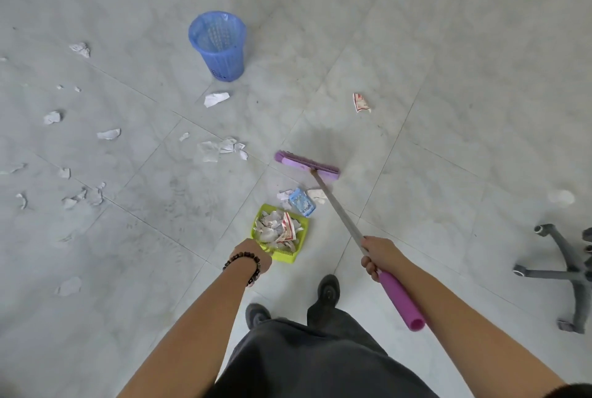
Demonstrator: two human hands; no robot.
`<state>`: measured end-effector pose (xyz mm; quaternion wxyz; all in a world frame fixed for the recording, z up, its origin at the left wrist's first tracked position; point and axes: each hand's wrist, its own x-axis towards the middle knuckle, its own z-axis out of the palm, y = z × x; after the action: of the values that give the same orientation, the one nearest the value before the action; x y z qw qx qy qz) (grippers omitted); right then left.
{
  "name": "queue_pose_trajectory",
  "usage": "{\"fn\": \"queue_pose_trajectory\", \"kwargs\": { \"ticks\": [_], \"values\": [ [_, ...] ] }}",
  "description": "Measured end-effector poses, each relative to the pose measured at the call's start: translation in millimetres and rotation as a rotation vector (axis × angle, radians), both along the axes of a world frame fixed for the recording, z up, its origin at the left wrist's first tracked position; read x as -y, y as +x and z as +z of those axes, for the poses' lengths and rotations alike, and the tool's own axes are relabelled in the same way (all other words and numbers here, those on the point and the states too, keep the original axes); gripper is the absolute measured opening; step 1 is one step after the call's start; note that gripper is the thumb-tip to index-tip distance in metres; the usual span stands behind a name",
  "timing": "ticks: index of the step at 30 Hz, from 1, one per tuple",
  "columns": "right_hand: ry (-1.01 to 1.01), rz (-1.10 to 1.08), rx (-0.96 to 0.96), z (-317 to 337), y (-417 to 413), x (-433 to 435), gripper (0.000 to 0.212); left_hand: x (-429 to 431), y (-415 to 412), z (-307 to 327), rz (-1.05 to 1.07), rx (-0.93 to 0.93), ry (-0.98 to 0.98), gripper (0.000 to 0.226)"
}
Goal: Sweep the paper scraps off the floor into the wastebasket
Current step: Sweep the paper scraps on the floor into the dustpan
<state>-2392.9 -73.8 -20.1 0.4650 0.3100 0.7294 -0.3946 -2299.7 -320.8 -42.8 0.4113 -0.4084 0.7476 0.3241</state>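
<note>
Right hand (379, 256) wrapped tight round broom (307, 166) handle, arm extended; left hand (251, 253) at dustpan (283, 257) rear, grip hidden.

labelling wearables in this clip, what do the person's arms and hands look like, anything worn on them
The left forearm and right forearm are bare, with no sleeves in view. The left hand and right hand wear no gloves. A bracelet of dark round beads, some brownish, circles the left wrist. No watch shows on the right wrist, and no rings on the parts that show.
</note>
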Motion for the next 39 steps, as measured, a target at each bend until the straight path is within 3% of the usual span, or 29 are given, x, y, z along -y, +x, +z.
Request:
{"fn": "queue_pose_trajectory", "kwargs": {
  "ticks": [3, 7, 12, 17, 22, 30, 34, 37, 39],
  "values": [
    [-0.008, -0.002, -0.052, -3.3, -6.0, 10.7, 0.019, 11.5, 12.3, 0.4, -0.026, 0.02, -0.032, 0.021],
    [0.013, 0.159, -0.107, -6.4, -5.0, 20.5, 0.023, 11.7, 25.7, -5.9, -0.074, 0.029, -0.077, 0.015],
    [0.023, 0.324, -0.001, -6.8, 30.7, 23.5, 0.018, 5.5, 24.2, -10.2, -0.111, 0.002, -0.112, 0.016],
    [0.013, 0.182, 0.219, 14.6, 36.2, -5.5, 0.014, 9.4, 22.3, -11.8, -0.102, -0.005, -0.117, 0.018],
    [-0.031, 0.087, 0.333, 43.6, 3.2, -28.0, 0.035, 10.9, 25.1, -12.1, -0.092, -0.014, -0.131, 0.018],
    [-0.032, 0.205, 0.154, 25.5, 14.8, 25.9, 0.012, 12.1, 32.0, -15.3, -0.14, -0.023, -0.152, 0.016],
    [0.034, 0.488, 0.028, 5.6, 38.0, 41.6, 0.025, 13.9, 36.1, -16.9, -0.157, -0.022, -0.149, 0.016],
    [0.044, 0.58, 0.092, 0.6, 66.7, 43.5, 0.031, 13.5, 39.2, -16.4, -0.176, -0.033, -0.144, 0.019],
    [0.012, 0.422, 0.19, 7.4, 74.0, 39.9, 0.022, 14.0, 39.6, -14.4, -0.186, -0.038, -0.134, 0.016]
  ]
}}
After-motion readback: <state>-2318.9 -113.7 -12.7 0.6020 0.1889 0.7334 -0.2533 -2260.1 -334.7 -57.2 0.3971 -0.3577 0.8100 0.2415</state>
